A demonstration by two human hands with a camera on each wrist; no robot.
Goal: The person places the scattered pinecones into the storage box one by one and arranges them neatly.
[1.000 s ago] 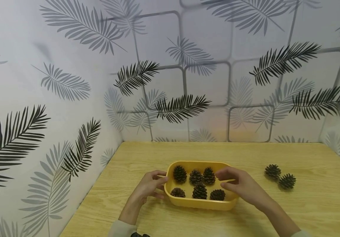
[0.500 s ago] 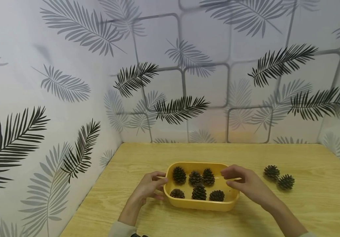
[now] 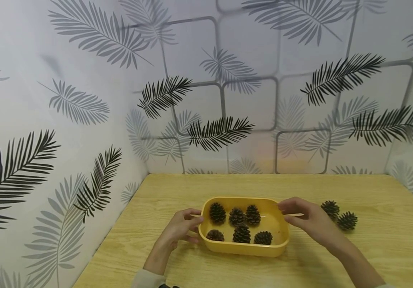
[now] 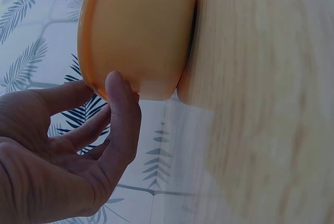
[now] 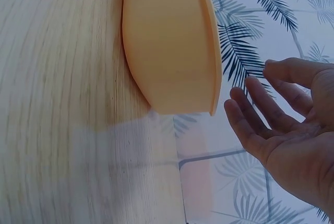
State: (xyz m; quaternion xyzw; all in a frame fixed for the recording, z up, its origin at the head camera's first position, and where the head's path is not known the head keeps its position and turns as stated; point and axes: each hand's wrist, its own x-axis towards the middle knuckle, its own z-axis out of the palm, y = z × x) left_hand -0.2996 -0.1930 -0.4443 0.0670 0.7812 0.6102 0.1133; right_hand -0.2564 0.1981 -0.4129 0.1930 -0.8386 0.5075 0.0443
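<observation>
A yellow oblong tray point(image 3: 246, 250) sits on the table with several dark pine cones point(image 3: 241, 233) in it, set in two loose rows. My left hand point(image 3: 179, 228) is at its left end, thumb and fingertips against the outside by the rim. In the left wrist view those fingers point(image 4: 122, 109) are bent softly beside the tray's end wall point(image 4: 141, 36). At the opposite end my right hand point(image 3: 308, 218) holds nothing. Its fingers point(image 5: 255, 104) are loosely spread, and a gap separates them from the tray's wall point(image 5: 167, 41) in the right wrist view.
To the right, two more pine cones point(image 3: 347, 221) lie close together on the wood-grain table point(image 3: 372, 256), just beyond my right hand. Behind the table stands a pale wall point(image 3: 249, 100) with a feather and leaf pattern. Another patterned wall point(image 3: 62, 148) runs along the left.
My right hand has drawn back to the right, from over the inside of the tray to its right end. My left hand, the tray and the pine cones have stayed in place.
</observation>
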